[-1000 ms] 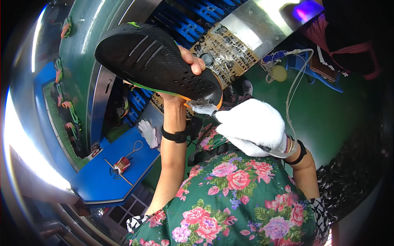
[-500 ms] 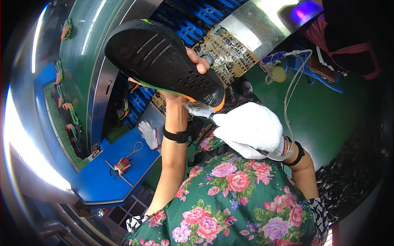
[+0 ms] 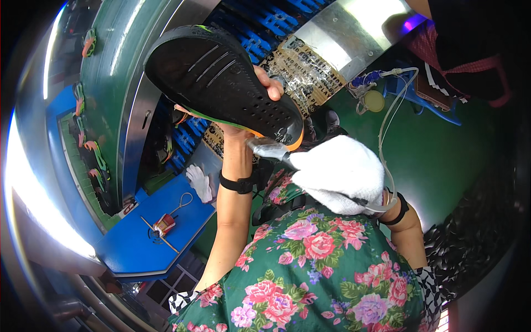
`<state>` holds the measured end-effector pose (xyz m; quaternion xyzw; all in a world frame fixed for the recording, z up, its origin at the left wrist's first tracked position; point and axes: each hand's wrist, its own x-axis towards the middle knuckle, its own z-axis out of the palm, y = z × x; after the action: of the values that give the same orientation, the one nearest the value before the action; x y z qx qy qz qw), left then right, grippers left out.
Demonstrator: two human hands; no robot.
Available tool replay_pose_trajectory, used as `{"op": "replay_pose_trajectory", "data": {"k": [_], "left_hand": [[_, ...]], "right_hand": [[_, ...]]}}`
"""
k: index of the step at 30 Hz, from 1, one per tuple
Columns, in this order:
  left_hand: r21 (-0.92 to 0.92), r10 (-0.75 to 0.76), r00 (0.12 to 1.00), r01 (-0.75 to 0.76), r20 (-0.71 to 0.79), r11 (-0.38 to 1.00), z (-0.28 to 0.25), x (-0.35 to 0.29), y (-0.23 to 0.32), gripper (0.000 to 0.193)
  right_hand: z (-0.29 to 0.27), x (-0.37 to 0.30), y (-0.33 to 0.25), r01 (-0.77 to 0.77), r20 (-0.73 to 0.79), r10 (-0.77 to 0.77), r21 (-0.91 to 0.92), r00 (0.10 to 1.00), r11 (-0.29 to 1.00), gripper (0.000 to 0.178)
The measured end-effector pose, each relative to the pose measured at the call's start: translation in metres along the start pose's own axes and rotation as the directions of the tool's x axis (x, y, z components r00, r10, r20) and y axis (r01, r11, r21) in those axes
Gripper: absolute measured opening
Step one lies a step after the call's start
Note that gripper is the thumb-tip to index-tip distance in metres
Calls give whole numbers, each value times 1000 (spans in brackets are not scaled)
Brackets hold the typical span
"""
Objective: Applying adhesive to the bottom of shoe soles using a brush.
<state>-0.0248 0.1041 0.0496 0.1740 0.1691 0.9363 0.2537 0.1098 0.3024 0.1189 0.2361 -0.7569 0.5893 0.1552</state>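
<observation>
My bare left hand (image 3: 269, 86) is closed around a black, shoe-shaped piece (image 3: 221, 88) with three slits, rows of small holes and a green-to-orange edge. Its fingertips wrap over the right side, while the palm is mostly hidden behind the piece. In a white knit glove, my right hand (image 3: 340, 171) grips a flat brush (image 3: 268, 148) by its dark handle. The brush head lies at the orange-edged lower end of the piece, near my left wrist, and looks blurred. Whether the bristles touch the edge, I cannot tell.
A blue table (image 3: 144, 238) at lower left bears a small red container (image 3: 164, 224) and a white glove (image 3: 200, 182). Shoe parts line the green curved machine (image 3: 105, 99). Taped cardboard (image 3: 304, 72) lies beyond the piece. A pale tube (image 3: 390, 122) hangs down to my right wrist.
The black piece has shifted very slightly to the right. My right hand has moved a little with the brush, whose head is now more blurred. Both hands keep their hold.
</observation>
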Motion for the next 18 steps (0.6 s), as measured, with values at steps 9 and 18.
{"op": "replay_pose_trajectory", "data": {"k": [9,18], "left_hand": [[174,37,998,-30,-42,984,13,6,2,73],[178,-171,976,193,-132,965,4,6,6,125]], "right_hand": [[-2,0,6,-73,-69,64,-133,996,988,21],[-14,1,24,-294,-42,317,275,947,915,21]]}}
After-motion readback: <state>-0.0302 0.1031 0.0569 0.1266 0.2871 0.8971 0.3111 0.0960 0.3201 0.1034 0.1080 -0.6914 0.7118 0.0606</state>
